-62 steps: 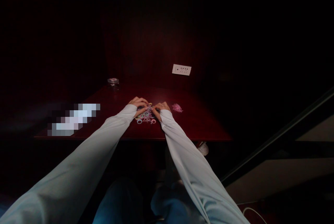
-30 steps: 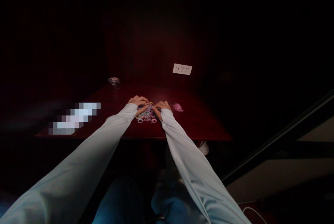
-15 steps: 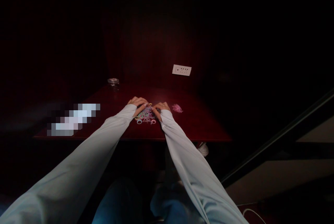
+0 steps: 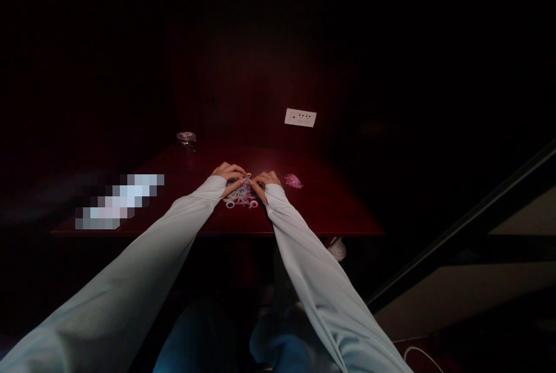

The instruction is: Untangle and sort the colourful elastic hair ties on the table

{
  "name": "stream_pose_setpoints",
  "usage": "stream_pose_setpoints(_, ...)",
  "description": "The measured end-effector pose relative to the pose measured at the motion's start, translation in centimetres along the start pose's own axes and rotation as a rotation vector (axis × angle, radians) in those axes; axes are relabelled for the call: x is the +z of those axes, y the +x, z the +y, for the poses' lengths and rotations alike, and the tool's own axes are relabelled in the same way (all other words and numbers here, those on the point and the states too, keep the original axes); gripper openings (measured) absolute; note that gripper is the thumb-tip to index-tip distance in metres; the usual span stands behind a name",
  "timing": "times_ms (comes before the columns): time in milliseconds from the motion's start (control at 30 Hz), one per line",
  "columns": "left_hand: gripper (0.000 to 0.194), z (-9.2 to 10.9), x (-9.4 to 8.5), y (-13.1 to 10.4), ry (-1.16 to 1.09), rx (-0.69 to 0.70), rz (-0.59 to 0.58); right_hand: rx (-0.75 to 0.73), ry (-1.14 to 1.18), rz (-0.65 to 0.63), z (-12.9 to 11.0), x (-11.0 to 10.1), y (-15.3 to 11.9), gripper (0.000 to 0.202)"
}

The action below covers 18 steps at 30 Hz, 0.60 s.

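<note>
A small heap of pastel hair ties (image 4: pixel 244 194) lies on the dark red table, with pink, purple, green and pale blue loops mixed together. My left hand (image 4: pixel 228 172) is at the heap's left side, its fingers bent and closed over the upper edge. From the right, my right hand (image 4: pixel 266 179) meets it, thumb and fingers pinched together close to the left fingertips. Whatever sits between the fingertips is too small to make out. To the right of my right hand is a separate little pile of pink bands (image 4: pixel 293 180).
A clear lidded jar (image 4: pixel 186 142) stands at the table's back left. A blurred-out pale patch (image 4: pixel 125 199) covers something on the left. A white socket plate (image 4: pixel 300 117) is on the back wall. The table's front edge (image 4: pixel 243 233) runs below my forearms.
Both hands stay at the heap, with the fingertips slightly closer together over it. The whole view has shifted a little, so everything appears slightly further left.
</note>
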<state>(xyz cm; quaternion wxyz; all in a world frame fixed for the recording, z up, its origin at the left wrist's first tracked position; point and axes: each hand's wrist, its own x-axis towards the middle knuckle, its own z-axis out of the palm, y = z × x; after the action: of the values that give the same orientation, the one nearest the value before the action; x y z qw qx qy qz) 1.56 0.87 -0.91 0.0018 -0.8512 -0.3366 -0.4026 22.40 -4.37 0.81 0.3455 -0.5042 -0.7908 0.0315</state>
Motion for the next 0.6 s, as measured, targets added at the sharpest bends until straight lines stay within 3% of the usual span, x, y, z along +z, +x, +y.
stream_pose_setpoints(600,0.032,1.3,-1.0,-0.1,0.057,-0.027,0.003,-0.033,-0.003,0.007,0.2,0.1,0.1,0.035)
